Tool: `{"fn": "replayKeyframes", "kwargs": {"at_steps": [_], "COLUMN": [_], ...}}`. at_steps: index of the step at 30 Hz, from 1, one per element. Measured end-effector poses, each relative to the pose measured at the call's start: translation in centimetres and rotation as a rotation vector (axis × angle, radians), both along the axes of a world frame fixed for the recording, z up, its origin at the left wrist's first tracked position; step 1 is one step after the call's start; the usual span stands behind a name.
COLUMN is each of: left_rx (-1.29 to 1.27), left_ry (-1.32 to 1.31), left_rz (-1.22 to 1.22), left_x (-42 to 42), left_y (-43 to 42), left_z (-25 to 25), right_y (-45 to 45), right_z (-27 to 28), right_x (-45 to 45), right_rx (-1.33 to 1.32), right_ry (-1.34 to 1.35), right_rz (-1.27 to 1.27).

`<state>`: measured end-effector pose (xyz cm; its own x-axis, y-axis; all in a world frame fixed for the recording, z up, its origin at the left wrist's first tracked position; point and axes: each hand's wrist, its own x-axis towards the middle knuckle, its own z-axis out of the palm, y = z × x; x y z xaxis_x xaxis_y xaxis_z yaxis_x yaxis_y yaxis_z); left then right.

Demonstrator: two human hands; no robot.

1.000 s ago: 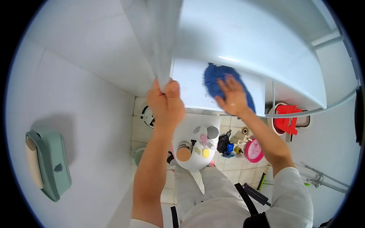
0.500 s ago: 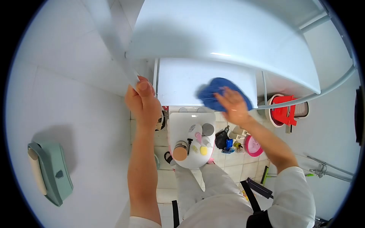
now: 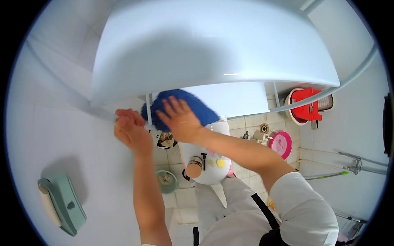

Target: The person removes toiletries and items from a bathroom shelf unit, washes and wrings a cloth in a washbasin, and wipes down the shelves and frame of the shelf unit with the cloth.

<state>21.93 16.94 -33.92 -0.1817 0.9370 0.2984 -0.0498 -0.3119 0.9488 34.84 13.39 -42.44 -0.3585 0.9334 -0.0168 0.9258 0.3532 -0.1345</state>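
My right hand (image 3: 181, 121) lies with fingers spread on a blue cloth (image 3: 197, 107), pressed on the left part of the white lower shelf (image 3: 242, 98). The cloth reaches past the shelf's left end, around a thin white upright (image 3: 149, 110). Left of the cloth, my left hand (image 3: 132, 129) is closed near the lower left corner of the large pale upper panel (image 3: 213, 49). What its fingers hold, if anything, cannot be made out.
Below stands a white toilet lid (image 3: 211, 174) with a tan-lidded jar (image 3: 194, 168) and small items. A green bin (image 3: 166, 182), a pink basin (image 3: 280, 144) and a red item (image 3: 305, 104) are around. A green holder (image 3: 67, 205) hangs on the left wall.
My right hand and the blue cloth have moved left along the lower shelf to its left end. My left hand has moved left and down. The view has shifted against the shelves.
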Motion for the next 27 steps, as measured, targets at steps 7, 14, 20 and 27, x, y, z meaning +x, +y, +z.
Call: {"fn": "replayKeyframes", "kwargs": {"at_steps": [7, 14, 20, 27], "left_rx": [-0.019, -0.020, 0.024, 0.037], "left_ry": [-0.004, 0.015, 0.021, -0.024], "left_rz": [-0.064, -0.030, -0.016, -0.076], "left_x": [-0.5, 0.3, -1.5, -1.8], "left_y": [-0.9, -1.4, -1.3, -1.1], "left_z": [-0.3, -0.2, -0.2, -0.6], "right_y": [0.1, 1.9, 10.8, 12.2], "right_z": [-0.6, -2.5, -7.3, 1.2], "right_x": [10.0, 23.7, 15.8, -2.7], "right_rx": [0.000, 0.251, 0.306, 0.009], "right_ry": [0.187, 0.000, 0.169, 0.352], "right_rz": [-0.180, -0.821, -0.577, -0.390]}}
